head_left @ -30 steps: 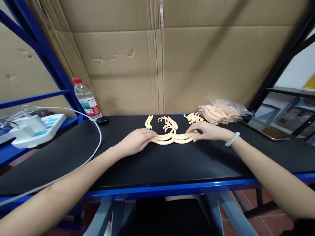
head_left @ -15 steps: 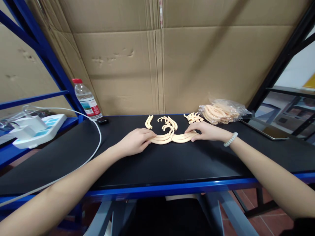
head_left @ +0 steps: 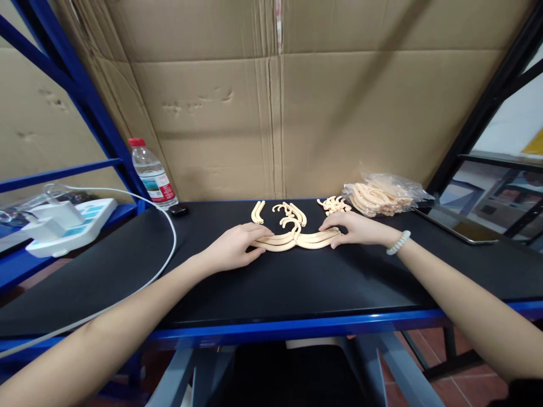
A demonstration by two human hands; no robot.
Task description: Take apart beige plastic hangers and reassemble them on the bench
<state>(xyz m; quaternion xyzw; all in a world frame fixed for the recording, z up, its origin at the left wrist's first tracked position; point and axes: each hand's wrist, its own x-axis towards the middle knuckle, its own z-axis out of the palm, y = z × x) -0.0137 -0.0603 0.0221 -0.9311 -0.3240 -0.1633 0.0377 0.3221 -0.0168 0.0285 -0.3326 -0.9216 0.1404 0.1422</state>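
A stack of cream plastic hanger arms (head_left: 275, 244) lies in a shallow double curve on the black tabletop, meeting in the middle, where hooks (head_left: 292, 226) point away from me. The fingers of my left hand (head_left: 235, 247) are closed about the stack's left end, thumb at the near side. At the opposite end, my right hand (head_left: 360, 229) pinches the arms between thumb and fingers; a pale coiled band circles that wrist. Just beyond lie loose hanger arms (head_left: 257, 212), more arms with hooks (head_left: 297, 212), and a small pile of hooks (head_left: 334, 204).
A clear plastic bag of cream parts (head_left: 377, 195) sits at the back right, beside a flat dark tray-like object (head_left: 458, 226). Back left stand a water bottle (head_left: 153, 175) and a small black object (head_left: 178, 210). A white cable (head_left: 172, 249) crosses the left side from a power strip (head_left: 72, 226).
The left fingers have shifted slightly along the stack's left end, with the thumb a little lower. My right hand keeps its hold. The whole view has moved very slightly.
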